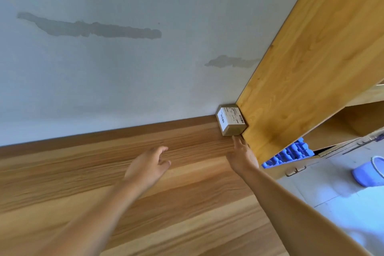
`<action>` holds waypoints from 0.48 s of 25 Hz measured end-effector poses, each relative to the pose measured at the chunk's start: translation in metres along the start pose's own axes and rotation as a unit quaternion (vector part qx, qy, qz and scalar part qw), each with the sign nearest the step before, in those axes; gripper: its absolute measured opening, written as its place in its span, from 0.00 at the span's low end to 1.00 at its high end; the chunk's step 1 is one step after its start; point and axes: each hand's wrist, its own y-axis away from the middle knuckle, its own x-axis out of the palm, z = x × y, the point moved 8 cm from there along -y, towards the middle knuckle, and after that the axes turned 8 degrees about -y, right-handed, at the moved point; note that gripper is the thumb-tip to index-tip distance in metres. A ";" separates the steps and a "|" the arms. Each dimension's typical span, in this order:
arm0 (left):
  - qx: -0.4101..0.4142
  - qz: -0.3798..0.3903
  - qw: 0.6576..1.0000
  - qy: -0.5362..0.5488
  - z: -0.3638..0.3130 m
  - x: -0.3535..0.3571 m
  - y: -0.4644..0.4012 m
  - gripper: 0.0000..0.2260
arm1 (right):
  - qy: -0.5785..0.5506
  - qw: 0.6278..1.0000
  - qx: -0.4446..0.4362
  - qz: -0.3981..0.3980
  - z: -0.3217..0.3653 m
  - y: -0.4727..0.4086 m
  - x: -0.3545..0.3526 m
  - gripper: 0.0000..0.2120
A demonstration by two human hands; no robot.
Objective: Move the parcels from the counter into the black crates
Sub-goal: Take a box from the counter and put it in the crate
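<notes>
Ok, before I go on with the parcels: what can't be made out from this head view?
- Black crates: none in the frame, so their place is unknown.
- Small brown cardboard parcel with a white label: label print too small to read; its far side is hidden against the wooden cabinet panel.
- Right hand: contact with the parcel unclear.
- Left hand: motion-blurred.

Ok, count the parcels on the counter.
1: a small cardboard parcel in the counter's far corner, against the wall and wooden panel. Others may lie out of view.
</notes>
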 end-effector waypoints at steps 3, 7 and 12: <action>-0.008 0.000 1.000 -0.004 -0.032 0.019 -0.040 0.20 | 0.053 0.999 -0.008 -0.007 -0.021 -0.066 -0.008 0.28; -0.030 0.038 0.999 -0.020 -0.043 0.046 -0.072 0.21 | 0.096 0.995 -0.012 -0.006 -0.038 -0.129 0.005 0.26; -0.051 0.051 0.997 -0.014 -0.047 0.067 -0.097 0.20 | 0.101 0.994 0.020 -0.037 -0.050 -0.177 0.020 0.34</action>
